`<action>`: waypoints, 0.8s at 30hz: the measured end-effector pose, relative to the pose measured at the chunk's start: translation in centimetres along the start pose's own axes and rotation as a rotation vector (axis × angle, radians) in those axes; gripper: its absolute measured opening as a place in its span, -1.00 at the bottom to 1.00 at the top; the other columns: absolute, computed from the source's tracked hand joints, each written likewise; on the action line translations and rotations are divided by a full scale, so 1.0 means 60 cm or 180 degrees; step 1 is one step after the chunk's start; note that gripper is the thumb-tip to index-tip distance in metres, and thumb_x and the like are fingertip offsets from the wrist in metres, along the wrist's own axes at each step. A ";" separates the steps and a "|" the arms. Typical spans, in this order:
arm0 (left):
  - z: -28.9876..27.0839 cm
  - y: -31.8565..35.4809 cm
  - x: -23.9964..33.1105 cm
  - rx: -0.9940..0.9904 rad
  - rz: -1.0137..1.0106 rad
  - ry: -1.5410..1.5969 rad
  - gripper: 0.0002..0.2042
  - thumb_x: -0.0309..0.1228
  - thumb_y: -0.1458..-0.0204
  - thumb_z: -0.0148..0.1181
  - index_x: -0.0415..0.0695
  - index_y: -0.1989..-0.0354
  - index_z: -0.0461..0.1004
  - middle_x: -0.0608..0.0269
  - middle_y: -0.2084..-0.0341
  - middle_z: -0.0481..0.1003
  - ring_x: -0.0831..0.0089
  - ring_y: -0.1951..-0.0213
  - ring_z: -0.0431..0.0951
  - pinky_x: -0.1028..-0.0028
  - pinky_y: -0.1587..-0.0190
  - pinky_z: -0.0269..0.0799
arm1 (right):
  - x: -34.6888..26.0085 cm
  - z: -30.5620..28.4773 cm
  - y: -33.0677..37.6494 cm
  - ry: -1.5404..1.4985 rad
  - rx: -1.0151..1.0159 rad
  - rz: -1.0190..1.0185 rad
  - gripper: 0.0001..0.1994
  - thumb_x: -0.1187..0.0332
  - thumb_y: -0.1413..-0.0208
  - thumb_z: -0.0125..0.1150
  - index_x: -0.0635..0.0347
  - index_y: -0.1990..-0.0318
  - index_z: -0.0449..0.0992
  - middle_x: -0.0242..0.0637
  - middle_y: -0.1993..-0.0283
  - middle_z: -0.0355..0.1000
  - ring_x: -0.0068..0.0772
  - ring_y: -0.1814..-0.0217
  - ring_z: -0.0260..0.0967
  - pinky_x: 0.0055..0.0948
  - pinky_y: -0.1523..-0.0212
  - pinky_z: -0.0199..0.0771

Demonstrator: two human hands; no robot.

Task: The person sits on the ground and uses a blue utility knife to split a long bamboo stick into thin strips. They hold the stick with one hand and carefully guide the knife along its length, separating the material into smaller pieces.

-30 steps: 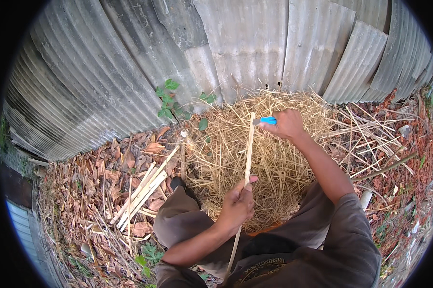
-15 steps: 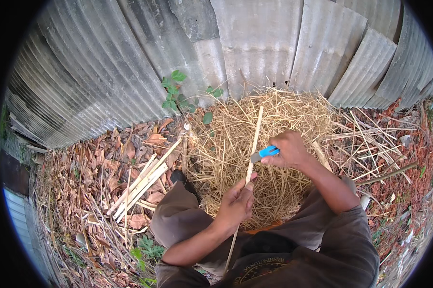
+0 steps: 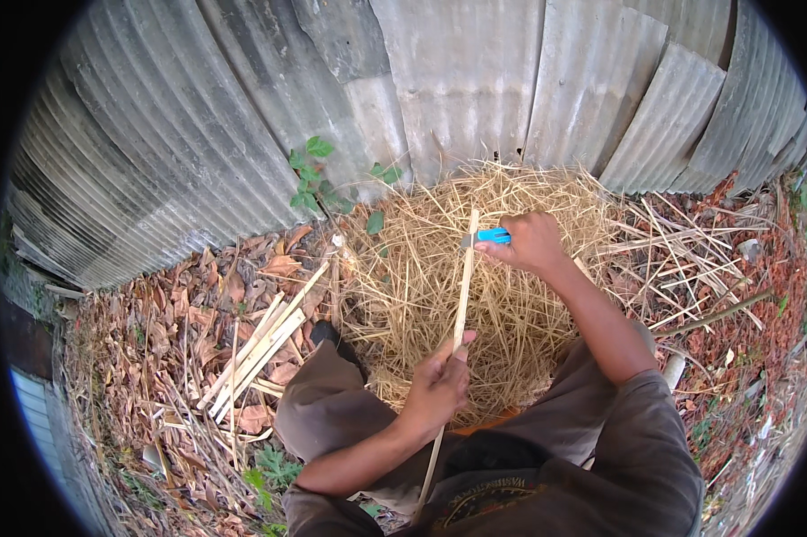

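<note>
While left hand (image 3: 436, 385) gripped pale strip (image 3: 465, 291) mid-length above straw-like heap (image 3: 412, 300), right hand (image 3: 533, 243) clasped blue-handled knife (image 3: 494, 235), blade (image 3: 469, 241) against strip near far end. Work judged partway, strip unfinished; loose strips (image 3: 260, 365) lay left, whether done or waiting: could not tell.

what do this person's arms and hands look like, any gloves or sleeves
Both the left hand and right hand are bare, with no gloves, rings or watch visible. The short sleeves are dark grey-brown, with no markings visible on them.
</note>
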State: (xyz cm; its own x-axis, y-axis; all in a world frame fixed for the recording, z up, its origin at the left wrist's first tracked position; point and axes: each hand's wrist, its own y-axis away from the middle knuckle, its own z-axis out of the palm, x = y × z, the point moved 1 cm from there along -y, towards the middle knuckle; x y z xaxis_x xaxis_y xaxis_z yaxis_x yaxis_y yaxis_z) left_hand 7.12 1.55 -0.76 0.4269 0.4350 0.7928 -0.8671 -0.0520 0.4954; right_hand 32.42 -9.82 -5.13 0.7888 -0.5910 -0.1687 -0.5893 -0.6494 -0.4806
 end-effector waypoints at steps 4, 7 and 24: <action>0.005 0.004 0.003 -0.0113 0.0045 -0.0143 -0.62 -0.30 -0.29 -0.12 -0.14 -0.24 0.21 0.52 0.68 0.07 0.73 0.64 0.08 0.63 0.61 0.08 | 0.034 0.006 -0.012 0.0118 -0.0083 0.0052 -0.23 -0.50 0.09 -0.11 0.10 0.76 0.40 -0.37 0.85 0.19 -0.38 0.79 0.24 -0.32 0.66 0.29; 0.015 0.016 0.006 -0.0528 -0.0016 -0.0695 -0.62 -0.30 -0.29 -0.12 -0.13 -0.24 0.21 0.53 0.66 0.09 0.73 0.64 0.08 0.62 0.60 0.11 | 0.107 0.003 -0.032 0.0236 -0.0334 0.1355 -0.17 -0.52 0.04 -0.25 0.17 0.71 0.44 -0.29 0.79 0.26 -0.33 0.71 0.31 -0.27 0.61 0.31; -0.023 0.007 0.046 0.0195 0.0487 -0.0199 -0.62 -0.31 -0.29 -0.10 -0.17 -0.22 0.24 0.36 0.58 0.36 0.76 0.72 0.18 0.68 0.65 0.15 | -0.108 -0.059 0.045 -0.0908 -0.0509 -0.0437 -0.32 -0.42 0.14 0.10 0.09 0.76 0.34 -0.33 0.82 0.22 -0.23 0.77 0.26 -0.25 0.67 0.26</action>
State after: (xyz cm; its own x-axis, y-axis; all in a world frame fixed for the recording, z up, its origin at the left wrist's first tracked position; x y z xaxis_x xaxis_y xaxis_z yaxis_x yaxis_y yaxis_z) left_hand 7.62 3.96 1.15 0.3078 0.3611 0.8802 -0.9068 -0.1689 0.3864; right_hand 25.11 -9.46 -2.32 0.8663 -0.3502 -0.3563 -0.4765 -0.7936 -0.3784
